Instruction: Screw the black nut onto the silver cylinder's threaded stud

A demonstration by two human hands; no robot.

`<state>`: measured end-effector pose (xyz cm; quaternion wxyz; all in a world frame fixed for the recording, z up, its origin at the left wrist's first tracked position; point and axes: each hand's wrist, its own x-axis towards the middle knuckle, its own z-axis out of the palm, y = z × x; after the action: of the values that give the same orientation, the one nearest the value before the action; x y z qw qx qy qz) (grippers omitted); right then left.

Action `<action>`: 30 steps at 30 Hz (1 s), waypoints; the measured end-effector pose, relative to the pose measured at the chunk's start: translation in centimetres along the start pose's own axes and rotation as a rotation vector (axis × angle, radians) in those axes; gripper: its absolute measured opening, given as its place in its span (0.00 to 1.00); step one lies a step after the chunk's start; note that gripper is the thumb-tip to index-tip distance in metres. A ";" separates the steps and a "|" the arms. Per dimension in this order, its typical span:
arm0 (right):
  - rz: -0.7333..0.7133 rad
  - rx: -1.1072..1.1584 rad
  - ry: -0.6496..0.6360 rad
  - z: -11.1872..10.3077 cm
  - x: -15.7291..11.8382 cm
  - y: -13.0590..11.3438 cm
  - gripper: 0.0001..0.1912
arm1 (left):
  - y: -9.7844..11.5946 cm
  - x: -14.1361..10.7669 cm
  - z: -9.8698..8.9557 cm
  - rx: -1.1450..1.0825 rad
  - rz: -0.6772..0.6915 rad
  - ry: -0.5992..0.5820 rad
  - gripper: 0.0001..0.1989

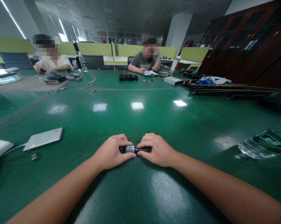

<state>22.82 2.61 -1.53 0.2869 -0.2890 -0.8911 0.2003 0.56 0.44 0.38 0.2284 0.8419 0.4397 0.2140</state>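
A small cylindrical object with a silver section (pixel 130 149) and a dark, narrower section (pixel 143 150) lies lengthwise between my hands, close to the green table (pixel 117 115). My left hand (pixel 112 152) pinches the silver section between thumb and fingers. On the other side, my right hand (pixel 157 150) is closed with thumb and fingers around the dark section. The fingertips of both hands nearly meet at the middle of the object. Its outer ends are partly hidden by my hands.
A silver flat device (pixel 44 139) with a white cable lies at left beside a white adapter (pixel 0 147). A water bottle (pixel 265 143) lies at right. Two people (pixel 52 60) (pixel 146 60) sit across the table, near a black tray (pixel 128 77) and assorted parts.
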 end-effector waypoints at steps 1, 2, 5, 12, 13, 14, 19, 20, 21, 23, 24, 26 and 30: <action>0.002 0.002 -0.002 0.0 0.0 0.0 0.06 | 0.0 0.0 0.0 -0.002 0.000 0.003 0.13; 0.006 0.003 -0.004 0.0 0.0 0.0 0.05 | -0.1 0.0 0.1 -0.003 0.000 0.005 0.13; 0.026 0.002 -0.008 0.0 0.0 0.0 0.05 | -0.2 0.0 0.1 -0.003 -0.002 0.010 0.13; 0.058 -0.007 -0.016 0.0 -0.1 0.1 0.06 | -0.2 0.0 0.2 0.006 0.008 0.009 0.12; 0.062 -0.007 -0.016 0.0 -0.1 0.1 0.05 | -0.2 0.0 0.2 0.007 0.008 0.010 0.12; 0.065 -0.008 -0.018 -0.1 -0.1 0.1 0.05 | -0.3 0.0 0.2 0.007 0.009 0.011 0.12; 0.074 -0.014 -0.023 -0.2 -0.1 0.0 0.05 | -0.2 0.0 0.1 0.007 0.008 0.011 0.12; 0.073 -0.016 -0.024 -0.2 -0.1 0.0 0.05 | -0.2 0.0 0.1 0.005 0.009 0.011 0.12; 0.073 -0.018 -0.023 -0.2 -0.1 0.0 0.05 | -0.2 0.0 0.1 0.004 0.011 0.012 0.12; 0.070 -0.020 -0.022 -0.2 -0.1 0.1 0.05 | -0.1 0.0 0.1 0.004 0.011 0.015 0.12; 0.069 -0.021 -0.020 -0.2 -0.1 0.1 0.05 | -0.1 0.0 0.1 0.004 0.009 0.015 0.12; 0.068 -0.022 -0.017 -0.2 -0.1 0.2 0.05 | -0.1 0.1 0.1 0.005 0.002 0.014 0.12; 0.069 -0.016 -0.001 -0.2 -0.1 0.3 0.05 | -0.1 0.0 0.1 0.009 -0.011 0.013 0.12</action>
<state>23.11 2.79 -1.56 0.2771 -0.3220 -0.8822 0.2031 0.56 0.50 0.27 0.2229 0.8392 0.4466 0.2160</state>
